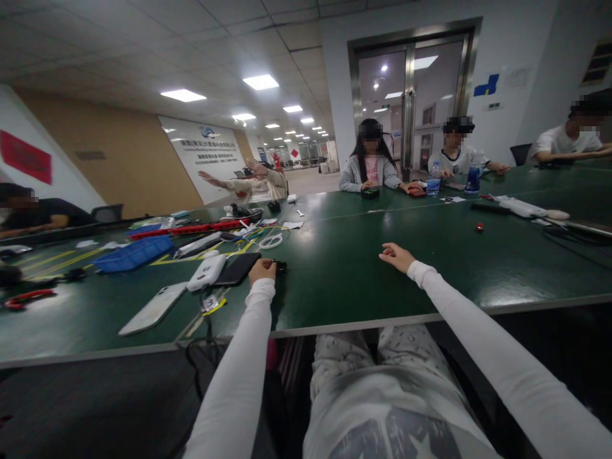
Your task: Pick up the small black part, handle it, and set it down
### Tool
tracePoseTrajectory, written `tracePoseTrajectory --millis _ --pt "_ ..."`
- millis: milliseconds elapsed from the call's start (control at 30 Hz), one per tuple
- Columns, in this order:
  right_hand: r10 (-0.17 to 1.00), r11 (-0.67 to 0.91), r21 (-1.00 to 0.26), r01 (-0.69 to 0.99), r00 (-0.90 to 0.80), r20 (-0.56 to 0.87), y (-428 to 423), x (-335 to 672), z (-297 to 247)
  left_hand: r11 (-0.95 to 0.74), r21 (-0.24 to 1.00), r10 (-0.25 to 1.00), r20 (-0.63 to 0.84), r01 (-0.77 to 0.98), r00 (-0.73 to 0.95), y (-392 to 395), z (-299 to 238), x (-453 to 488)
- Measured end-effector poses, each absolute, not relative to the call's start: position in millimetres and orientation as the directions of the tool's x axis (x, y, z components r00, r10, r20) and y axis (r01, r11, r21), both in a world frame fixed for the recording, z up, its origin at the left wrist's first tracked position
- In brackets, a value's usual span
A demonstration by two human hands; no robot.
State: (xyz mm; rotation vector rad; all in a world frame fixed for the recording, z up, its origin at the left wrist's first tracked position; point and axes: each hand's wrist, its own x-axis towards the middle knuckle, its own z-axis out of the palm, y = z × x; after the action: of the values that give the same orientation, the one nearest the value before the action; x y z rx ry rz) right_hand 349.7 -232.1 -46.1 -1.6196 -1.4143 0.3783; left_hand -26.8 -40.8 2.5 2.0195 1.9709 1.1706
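My left hand point(262, 270) is closed at the table's near left part, with its fingers against a small black object point(281, 268) whose kind I cannot make out. Just left of that hand lies a flat black phone-like slab point(238, 269), and beside it a white device point(207, 271). Closer to the edge rests a white smartphone point(153, 308). My right hand point(398, 257) hovers over or rests on the green table point(344, 280), fingers loosely stretched and apart, holding nothing visible.
A blue tray point(135, 254), a coiled white cable point(271, 241), a small wrench point(300, 213) and red-handled pliers point(29, 298) lie on the left. A small red object point(479, 227) and a white power strip point(523, 208) are at right. Several people sit around the table.
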Motion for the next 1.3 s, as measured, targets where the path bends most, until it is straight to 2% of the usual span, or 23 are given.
tracePoseTrajectory --millis 1300 --pt "0.905 0.082 -0.796 0.600 0.290 0.311 -228 353 -52 -0.183 0.440 0.904 0.426 0.879 -0.025 -51 7 -25"
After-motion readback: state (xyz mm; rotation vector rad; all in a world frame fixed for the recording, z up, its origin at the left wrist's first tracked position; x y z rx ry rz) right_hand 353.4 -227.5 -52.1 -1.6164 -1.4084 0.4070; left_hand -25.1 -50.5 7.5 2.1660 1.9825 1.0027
